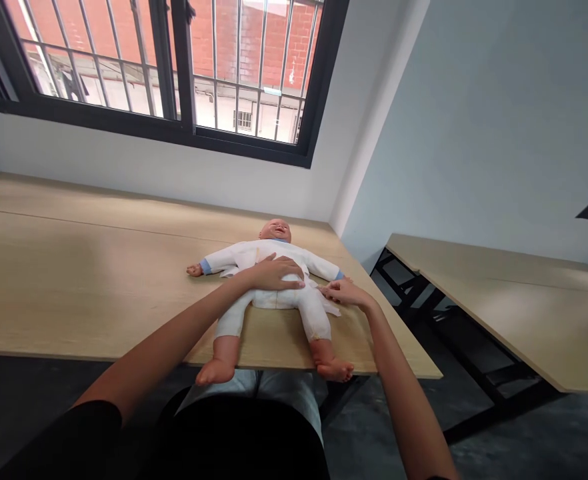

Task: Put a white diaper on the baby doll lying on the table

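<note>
A baby doll point(274, 233) in a white suit with blue cuffs lies on its back on the wooden table point(74, 267), arms spread, bare feet hanging over the front edge. My left hand point(277, 273) rests flat on the doll's belly, fingers stretched out. My right hand point(341, 292) is at the doll's right-side hip, fingers pinched on the edge of the white suit point(319, 313).
A second wooden table point(499, 293) on a black frame stands to the right, with a gap of dark floor between. A barred window point(184, 60) fills the wall behind. My lap sits under the table's front edge.
</note>
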Available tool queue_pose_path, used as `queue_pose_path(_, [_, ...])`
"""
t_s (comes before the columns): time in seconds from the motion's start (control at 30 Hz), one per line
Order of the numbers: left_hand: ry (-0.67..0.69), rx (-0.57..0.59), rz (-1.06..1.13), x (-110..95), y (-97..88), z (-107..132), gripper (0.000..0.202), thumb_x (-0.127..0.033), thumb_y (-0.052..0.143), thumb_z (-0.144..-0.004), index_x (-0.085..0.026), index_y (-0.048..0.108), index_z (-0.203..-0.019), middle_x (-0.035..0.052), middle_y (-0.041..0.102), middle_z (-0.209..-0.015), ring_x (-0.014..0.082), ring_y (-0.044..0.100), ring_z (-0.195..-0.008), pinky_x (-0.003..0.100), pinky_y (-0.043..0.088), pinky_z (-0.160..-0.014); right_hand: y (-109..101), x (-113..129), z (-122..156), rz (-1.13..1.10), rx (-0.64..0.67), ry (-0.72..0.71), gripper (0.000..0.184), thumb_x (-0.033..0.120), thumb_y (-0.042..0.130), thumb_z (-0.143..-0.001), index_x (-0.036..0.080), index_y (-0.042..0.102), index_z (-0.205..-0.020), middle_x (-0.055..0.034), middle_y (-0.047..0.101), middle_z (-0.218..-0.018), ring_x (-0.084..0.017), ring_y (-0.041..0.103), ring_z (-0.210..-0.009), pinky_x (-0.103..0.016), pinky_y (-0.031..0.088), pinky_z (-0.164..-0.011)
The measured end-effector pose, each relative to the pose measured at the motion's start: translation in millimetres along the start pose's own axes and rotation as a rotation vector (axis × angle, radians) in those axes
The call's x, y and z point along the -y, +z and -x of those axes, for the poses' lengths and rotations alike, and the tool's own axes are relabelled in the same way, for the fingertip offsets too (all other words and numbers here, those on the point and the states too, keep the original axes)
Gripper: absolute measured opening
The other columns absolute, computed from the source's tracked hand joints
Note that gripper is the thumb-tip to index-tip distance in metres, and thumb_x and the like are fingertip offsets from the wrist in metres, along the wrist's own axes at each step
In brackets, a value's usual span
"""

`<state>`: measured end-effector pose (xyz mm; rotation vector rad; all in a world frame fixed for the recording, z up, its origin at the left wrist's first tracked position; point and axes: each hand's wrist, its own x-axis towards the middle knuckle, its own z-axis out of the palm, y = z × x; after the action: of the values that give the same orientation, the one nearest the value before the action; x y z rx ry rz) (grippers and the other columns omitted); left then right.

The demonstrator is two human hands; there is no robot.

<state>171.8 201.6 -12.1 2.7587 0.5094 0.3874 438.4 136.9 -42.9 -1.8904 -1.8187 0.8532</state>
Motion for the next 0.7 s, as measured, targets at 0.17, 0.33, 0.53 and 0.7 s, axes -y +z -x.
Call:
queue_pose_path(0.17, [0.011,-0.037,0.05,17,1.5,-3,0.047,-0.059,0.038,-0.097,-0.022,0.061,-0.116,0.004,0.057,-0.128,0.0242,0.046,-0.124,0.048,0.019,-0.113,1,14,6,-0.194,0.222,-0.031,0.053,0.057,0.076,-0.064,0.011,0.051,-0.057,-0.0009,0.046,-0.055,-0.007,0.036,-0.054,-0.022,0.027,-0.052])
queue_pose_path(0.33, [-0.006,-0.024,0.071,29,3.2,-1,0.043,-0.056,0.052,-0.09,-0.024,0.063,-0.117,0.0026,0.052,-0.138,0.0222,0.04,-0.133,0.041,0.016,-0.115,5,15,2,-0.727,0.055,0.091,0.025,0.03,0.075,-0.072,0.008,0.064,-0.078,-0.0092,0.061,-0.071,-0.014,0.055,-0.062,-0.023,0.044,-0.054])
queue_pose_path(0.53, [-0.065,-0.012,0.108,26,2.9,3,0.037,-0.05,0.059,-0.086,-0.025,0.065,-0.113,0.0021,0.045,-0.146,0.0213,0.032,-0.139,0.045,0.004,-0.119,14,11,-12,-1.082,-0.137,0.033,0.015,0.018,0.062,-0.083,0.011,0.061,-0.096,-0.0098,0.066,-0.099,-0.014,0.065,-0.081,-0.024,0.057,-0.075])
queue_pose_path(0.7, [-0.055,-0.049,0.132,26,5.2,4,0.037,-0.05,0.059,-0.086,-0.025,0.065,-0.113,0.0016,0.047,-0.144,0.0205,0.035,-0.138,0.047,0.001,-0.119,20,25,-14,-1.213,-0.147,-0.154,0.018,0.019,0.061,-0.083,0.013,0.063,-0.099,-0.0096,0.06,-0.124,-0.018,0.061,-0.109,-0.028,0.053,-0.097])
